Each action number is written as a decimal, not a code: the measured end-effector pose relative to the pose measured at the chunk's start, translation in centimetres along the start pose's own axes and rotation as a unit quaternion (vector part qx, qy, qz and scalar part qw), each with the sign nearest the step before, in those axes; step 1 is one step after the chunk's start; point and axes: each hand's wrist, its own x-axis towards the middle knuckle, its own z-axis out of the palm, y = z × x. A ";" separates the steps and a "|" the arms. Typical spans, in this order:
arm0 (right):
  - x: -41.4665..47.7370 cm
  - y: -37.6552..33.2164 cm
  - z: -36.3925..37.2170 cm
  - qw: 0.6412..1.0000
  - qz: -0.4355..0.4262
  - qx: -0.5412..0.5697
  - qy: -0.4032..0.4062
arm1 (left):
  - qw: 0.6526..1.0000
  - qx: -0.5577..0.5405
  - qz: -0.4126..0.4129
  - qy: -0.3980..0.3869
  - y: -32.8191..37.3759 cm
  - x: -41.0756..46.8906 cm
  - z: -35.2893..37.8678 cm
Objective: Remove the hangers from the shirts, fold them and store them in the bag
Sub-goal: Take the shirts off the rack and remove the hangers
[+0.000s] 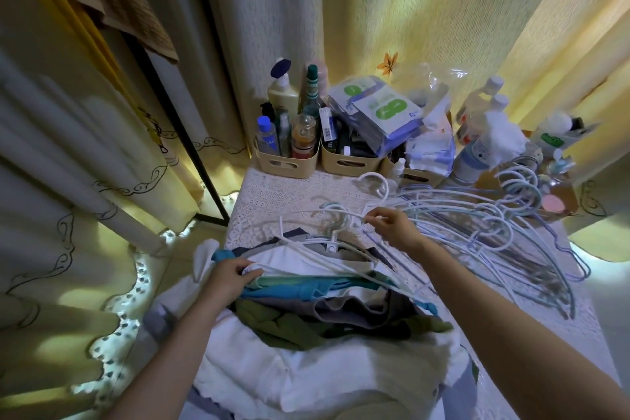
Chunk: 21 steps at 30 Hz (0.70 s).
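A stack of shirts (327, 300) in white, teal, grey and olive lies on the near end of the lace-covered table (272, 194), on top of white cloth. White hangers (327, 242) stick out of the top shirts. My left hand (231, 274) grips the collar edge of the top white shirt at the stack's left. My right hand (392, 222) pinches the thin bar of a white hanger just beyond the stack. A heap of loose white and pale blue hangers (494, 215) spreads to the right. No bag is identifiable.
Beige bins (286, 160) with bottles and boxes line the back of the table, with a blue-and-white packet (375, 116) on top. Bottles and cotton (491, 136) crowd the back right. Curtains hang all around, and a black stand leg (204, 160) stands left.
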 end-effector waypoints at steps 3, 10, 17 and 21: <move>-0.8 0.2 -2.2 0.994 -0.072 -0.064 0.041 | 1.000 0.000 0.007 0.022 -0.2 0.1 0.5; -3.3 6.9 -7.8 0.984 0.037 -0.068 0.158 | 1.000 0.000 0.020 -0.012 0.1 -0.3 1.1; -5.3 11.7 -6.9 0.949 0.123 -0.103 0.272 | 0.999 0.019 0.016 -0.032 0.8 0.5 1.3; -6.2 12.0 -6.9 0.914 0.141 -0.178 0.336 | 0.999 0.032 0.024 -0.033 1.0 0.7 1.5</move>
